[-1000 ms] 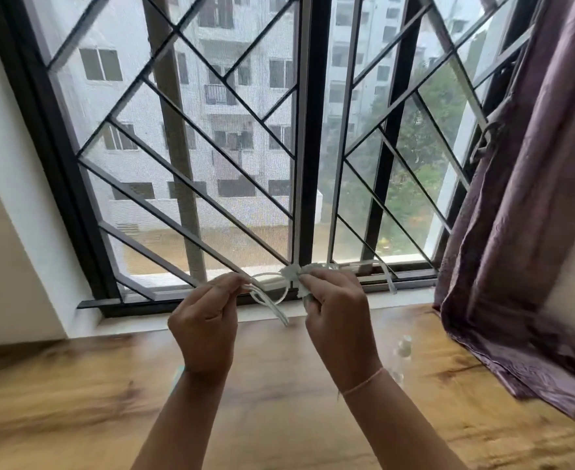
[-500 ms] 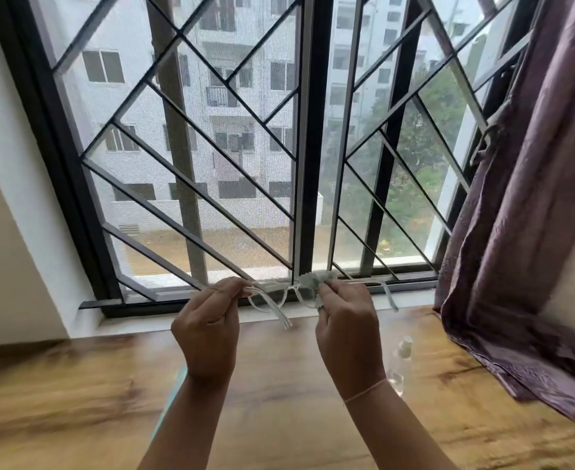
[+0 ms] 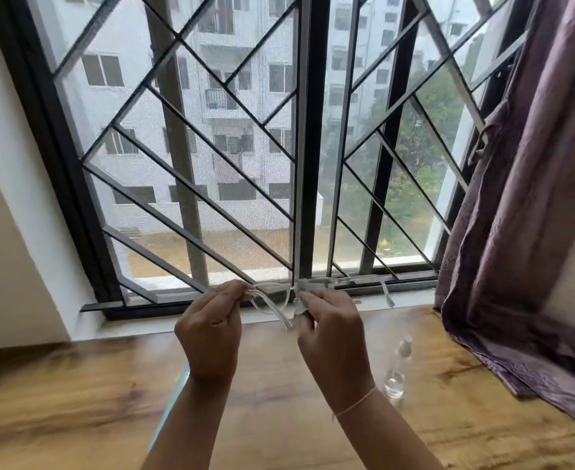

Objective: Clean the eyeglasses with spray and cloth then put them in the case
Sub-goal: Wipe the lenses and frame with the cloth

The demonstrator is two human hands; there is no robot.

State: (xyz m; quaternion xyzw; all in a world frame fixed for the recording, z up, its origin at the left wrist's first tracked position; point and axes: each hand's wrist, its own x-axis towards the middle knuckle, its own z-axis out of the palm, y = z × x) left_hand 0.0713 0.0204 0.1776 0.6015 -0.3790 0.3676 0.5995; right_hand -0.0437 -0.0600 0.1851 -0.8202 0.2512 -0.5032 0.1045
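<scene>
While a barred window fills the background, a person's left hand pinches the left end of clear-framed eyeglasses, which are held in the air above a wooden table, level with the sill. Just to the right, the right hand pinches a pale cloth folded around the right lens. A small clear spray bottle stands upright on the table, just right of the right wrist. A purple curtain hangs at far right, its hem resting on the tabletop.
</scene>
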